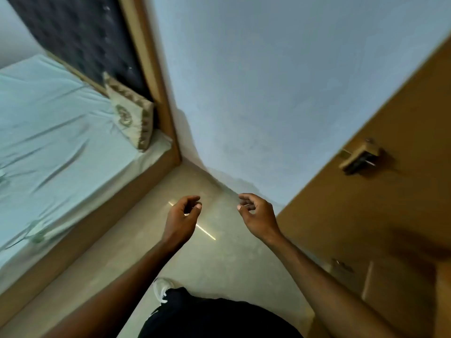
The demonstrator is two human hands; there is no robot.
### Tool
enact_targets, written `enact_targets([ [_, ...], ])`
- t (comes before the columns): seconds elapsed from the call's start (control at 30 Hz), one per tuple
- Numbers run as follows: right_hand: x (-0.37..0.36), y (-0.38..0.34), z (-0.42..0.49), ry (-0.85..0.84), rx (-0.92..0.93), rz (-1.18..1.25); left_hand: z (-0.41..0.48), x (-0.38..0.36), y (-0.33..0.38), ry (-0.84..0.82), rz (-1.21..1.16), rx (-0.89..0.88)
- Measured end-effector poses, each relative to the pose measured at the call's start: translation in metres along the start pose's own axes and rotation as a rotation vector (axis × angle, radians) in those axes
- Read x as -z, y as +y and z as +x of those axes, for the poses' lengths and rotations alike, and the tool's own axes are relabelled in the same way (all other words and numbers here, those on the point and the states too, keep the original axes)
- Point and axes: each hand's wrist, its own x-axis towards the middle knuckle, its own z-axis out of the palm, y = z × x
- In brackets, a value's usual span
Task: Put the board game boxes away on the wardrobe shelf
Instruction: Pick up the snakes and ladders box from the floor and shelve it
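Note:
No board game box is in view. My left hand (pixel 181 217) hangs over the floor with its fingers loosely curled and nothing in it. My right hand (pixel 257 217) is level with it, a short gap to the right, fingers also loosely curled and holding nothing. The brown wardrobe (pixel 380 215) fills the right side, its door closed with a metal handle (pixel 361 158) on it. My right hand is just left of the wardrobe's near edge and does not touch it. No shelf is visible.
A bed (pixel 48 132) with a pale sheet, a patterned pillow (pixel 130 115) and a dark padded headboard (pixel 80 35) stands on the left. A narrow strip of pale floor (pixel 207 254) runs between bed and wardrobe to a light blue wall (pixel 268 81). My foot (pixel 162 287) is on the floor.

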Motion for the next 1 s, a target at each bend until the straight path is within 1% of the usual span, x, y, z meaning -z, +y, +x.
enact_targets([
  [0.2,-0.142,-0.096,0.041,-0.223,0.126,-0.02,0.017,0.153,-0.049,0.245,-0.03,0.062],
  [0.37,-0.269,-0.173,0.048,-0.46,0.235,-0.048,-0.009,0.26,-0.102,0.474,-0.094,0.185],
  [0.4,-0.301,-0.192,0.047,-0.532,0.266,-0.063,-0.018,0.285,-0.114,0.549,-0.121,0.219],
  [0.63,-0.46,-0.288,0.038,-0.876,0.445,-0.14,-0.06,0.4,-0.165,0.915,-0.241,0.362],
  [0.73,-0.519,-0.325,0.031,-0.979,0.517,-0.146,-0.069,0.443,-0.181,1.032,-0.282,0.407],
  [0.87,-0.601,-0.375,0.012,-1.129,0.657,-0.189,-0.081,0.495,-0.2,1.206,-0.355,0.476],
  [1.0,-0.682,-0.428,-0.027,-1.311,0.796,-0.229,-0.104,0.552,-0.22,1.419,-0.398,0.517],
])
